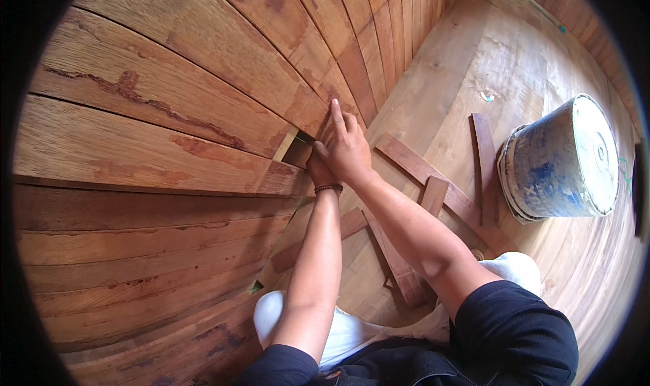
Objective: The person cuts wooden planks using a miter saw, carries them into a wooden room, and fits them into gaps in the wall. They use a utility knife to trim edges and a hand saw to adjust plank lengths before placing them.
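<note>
My left hand [318, 164], with a beaded bracelet at the wrist, is at a dark rectangular gap [299, 146] in the reddish plank wall [162, 115]; its fingers are mostly hidden. Just to its right and over it is my right hand [349, 149], index finger stretched up along the plank faces and the other fingers partly bent, against the wall near the gap's edge. Whether the left fingers grip anything I cannot tell.
Loose wood strips [406, 161] lie crisscrossed on the pale board floor [447, 74] below the wall. A grubby white bucket [555, 162] with a lid stands at the right. Another plank wall [575, 13] runs along the top right.
</note>
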`<state>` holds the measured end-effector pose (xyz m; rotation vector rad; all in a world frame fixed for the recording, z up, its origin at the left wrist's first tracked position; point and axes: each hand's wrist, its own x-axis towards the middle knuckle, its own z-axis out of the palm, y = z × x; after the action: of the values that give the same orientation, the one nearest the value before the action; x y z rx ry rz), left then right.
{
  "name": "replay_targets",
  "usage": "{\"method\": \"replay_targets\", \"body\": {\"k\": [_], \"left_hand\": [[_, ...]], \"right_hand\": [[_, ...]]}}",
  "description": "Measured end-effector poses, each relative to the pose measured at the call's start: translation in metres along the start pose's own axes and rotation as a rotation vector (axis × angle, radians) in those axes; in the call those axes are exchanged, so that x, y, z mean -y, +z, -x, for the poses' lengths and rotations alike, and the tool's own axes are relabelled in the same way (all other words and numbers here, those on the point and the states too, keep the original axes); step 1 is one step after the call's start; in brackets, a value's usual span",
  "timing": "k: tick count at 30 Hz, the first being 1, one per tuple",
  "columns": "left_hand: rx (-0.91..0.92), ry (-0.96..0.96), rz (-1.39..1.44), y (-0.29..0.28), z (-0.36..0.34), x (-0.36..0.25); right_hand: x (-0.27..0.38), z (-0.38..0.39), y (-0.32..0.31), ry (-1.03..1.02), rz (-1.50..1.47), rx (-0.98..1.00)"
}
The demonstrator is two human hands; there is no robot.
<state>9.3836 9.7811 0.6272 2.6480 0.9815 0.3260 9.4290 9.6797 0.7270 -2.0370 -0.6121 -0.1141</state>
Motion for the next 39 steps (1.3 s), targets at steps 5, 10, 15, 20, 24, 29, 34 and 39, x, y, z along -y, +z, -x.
{"method": "replay_targets", "body": {"k": [5, 10, 15, 20, 24, 29, 34, 39], "left_hand": [[-0.148, -0.025, 0.387, 0.022, -0.006, 0.016], [-0.154, -0.196, 0.835, 0.013, -0.004, 0.002], [-0.188, -0.158, 0.491, -0.049, 0.012, -0.047], [-0.182, -0.161, 0.477, -0.054, 0.011, -0.054], [-0.167, -0.198, 0.397, -0.051, 0.012, -0.054], [-0.17, -0.215, 0.444, -0.051, 0.013, -0.057], [-0.105, -0.342, 0.506, -0.041, 0.015, -0.055], [-0.219, -0.222, 0.723, -0.017, 0.018, -0.038]], "right_hand": [[-0.013, -0.001, -0.001, 0.015, -0.141, -0.011], [-0.049, 0.013, 0.011, 0.313, -0.352, 0.109], [-0.111, 0.072, 0.035, 0.77, -0.437, 0.434], [-0.123, 0.108, 0.063, 0.678, -0.351, 0.53], [-0.111, 0.113, 0.054, 0.651, -0.098, 0.645], [-0.108, 0.141, 0.014, 0.405, 0.429, 0.776], [-0.116, 0.188, 0.003, 0.206, 0.595, 0.79], [-0.119, 0.193, -0.006, 0.456, 0.474, 0.777]]}}
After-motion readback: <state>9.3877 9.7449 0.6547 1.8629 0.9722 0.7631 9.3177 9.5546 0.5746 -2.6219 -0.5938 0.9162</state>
